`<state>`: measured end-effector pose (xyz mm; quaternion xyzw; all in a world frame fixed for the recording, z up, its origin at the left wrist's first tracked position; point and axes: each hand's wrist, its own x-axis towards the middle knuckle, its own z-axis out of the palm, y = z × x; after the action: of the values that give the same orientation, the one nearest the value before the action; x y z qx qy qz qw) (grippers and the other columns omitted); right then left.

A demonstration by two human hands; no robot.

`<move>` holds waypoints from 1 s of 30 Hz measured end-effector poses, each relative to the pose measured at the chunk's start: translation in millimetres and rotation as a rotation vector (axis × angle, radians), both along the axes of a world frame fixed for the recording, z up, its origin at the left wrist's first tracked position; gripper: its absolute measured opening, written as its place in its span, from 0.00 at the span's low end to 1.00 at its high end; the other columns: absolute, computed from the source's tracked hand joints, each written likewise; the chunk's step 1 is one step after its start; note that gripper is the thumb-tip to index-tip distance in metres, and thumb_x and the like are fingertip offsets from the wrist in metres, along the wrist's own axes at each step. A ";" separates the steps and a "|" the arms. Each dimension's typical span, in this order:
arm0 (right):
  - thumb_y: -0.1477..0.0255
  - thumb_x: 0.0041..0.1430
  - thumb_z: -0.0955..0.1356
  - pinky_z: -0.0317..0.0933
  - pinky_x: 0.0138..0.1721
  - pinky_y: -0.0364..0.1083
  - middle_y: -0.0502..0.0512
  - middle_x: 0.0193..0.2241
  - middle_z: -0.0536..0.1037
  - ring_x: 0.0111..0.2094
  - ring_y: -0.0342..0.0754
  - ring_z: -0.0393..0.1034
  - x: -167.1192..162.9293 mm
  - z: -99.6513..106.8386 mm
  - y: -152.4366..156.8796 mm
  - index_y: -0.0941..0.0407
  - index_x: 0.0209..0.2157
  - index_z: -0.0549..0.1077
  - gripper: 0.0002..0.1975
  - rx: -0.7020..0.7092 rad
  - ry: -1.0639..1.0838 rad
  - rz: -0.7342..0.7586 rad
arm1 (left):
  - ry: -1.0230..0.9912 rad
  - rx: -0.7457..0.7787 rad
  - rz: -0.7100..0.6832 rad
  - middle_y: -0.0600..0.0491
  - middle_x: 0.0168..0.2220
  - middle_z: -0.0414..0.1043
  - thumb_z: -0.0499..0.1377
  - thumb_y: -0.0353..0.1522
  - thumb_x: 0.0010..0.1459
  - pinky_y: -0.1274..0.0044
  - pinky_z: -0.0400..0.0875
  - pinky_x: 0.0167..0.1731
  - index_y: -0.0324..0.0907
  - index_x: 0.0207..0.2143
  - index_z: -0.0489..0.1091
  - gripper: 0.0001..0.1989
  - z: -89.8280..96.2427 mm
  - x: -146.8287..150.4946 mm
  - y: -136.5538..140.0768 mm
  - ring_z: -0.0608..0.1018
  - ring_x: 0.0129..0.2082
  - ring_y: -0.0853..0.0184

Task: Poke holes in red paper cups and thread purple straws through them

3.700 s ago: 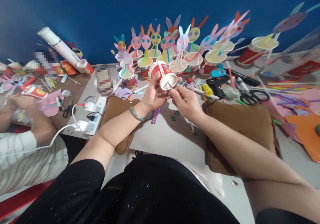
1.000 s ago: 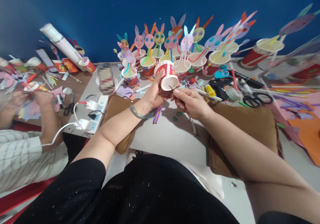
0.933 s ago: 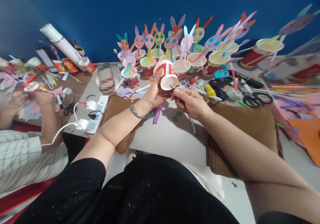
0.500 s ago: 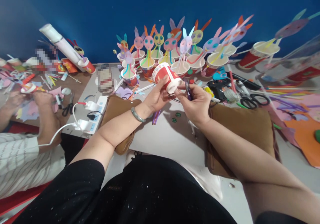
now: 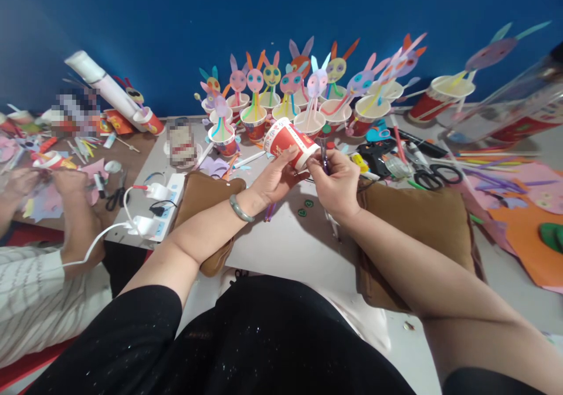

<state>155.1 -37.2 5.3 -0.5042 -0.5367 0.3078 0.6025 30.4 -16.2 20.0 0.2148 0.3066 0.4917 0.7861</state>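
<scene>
The fingers of the left hand (image 5: 276, 179) are wrapped around a red-and-white cup (image 5: 285, 141), thumb along its side, holding it tilted above the counter (image 5: 272, 254) with one end toward the right hand (image 5: 338, 181). The right fingers are bent around a dark tool (image 5: 324, 159) (its working end is hidden, so I cannot tell exactly what it is), and their tips meet the cup's lower end. Beneath the fingers, on the counter, lie two green discs (image 5: 309, 203), and just under the left palm poke out some purple straws (image 5: 270, 212). Beyond the fingers stand many cups bearing rabbit figures (image 5: 317, 83), crowded near a blue wall (image 5: 176, 25). To the left of the left fingers are a brown cushion (image 5: 209, 195) and, past it, a power strip (image 5: 169, 204) with white plugs in it; farther that way, another person's hands (image 5: 68, 181) are near a cup (image 5: 49, 160) of their own. To the right of the right fingers come a yellow piece (image 5: 358, 161), black-handled scissors (image 5: 426, 179) and, nearer the body, a second cushion (image 5: 417, 222). Well apart from the fingers, at the far right, an orange sheet (image 5: 523, 242) lies by pink paper (image 5: 548, 195).
</scene>
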 end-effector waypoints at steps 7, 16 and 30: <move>0.67 0.52 0.70 0.59 0.29 0.46 0.47 0.22 0.66 0.25 0.44 0.59 1.0 1.5 -0.7 0.51 0.27 0.68 0.07 -0.028 -0.033 0.027 | -0.019 -0.038 -0.008 0.54 0.31 0.79 0.67 0.37 0.60 0.71 0.78 0.50 0.42 0.33 0.75 0.08 -2.4 -1.5 3.1 0.84 0.45 0.62; 0.65 0.58 0.71 0.54 0.28 0.46 0.46 0.20 0.64 0.23 0.41 0.53 0.9 6.4 -10.3 0.52 0.24 0.66 0.12 0.055 -0.037 0.087 | 0.011 0.125 -0.051 0.48 0.35 0.81 0.61 0.50 0.64 0.75 0.72 0.30 0.41 0.37 0.78 0.21 -1.2 -16.6 16.3 0.79 0.31 0.67; 0.40 0.52 0.74 0.46 0.21 0.43 0.44 0.19 0.60 0.21 0.39 0.50 0.1 3.9 -4.6 0.52 0.25 0.64 0.31 -0.184 0.072 0.467 | 0.091 0.047 0.003 0.45 0.36 0.83 0.56 0.53 0.65 0.70 0.76 0.36 0.41 0.38 0.77 0.24 5.5 -18.5 17.8 0.84 0.42 0.56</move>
<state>155.2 -41.9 9.2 -0.4079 -0.5867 0.5040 0.4851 11.9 1.6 25.5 0.2549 0.3308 0.4898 0.7654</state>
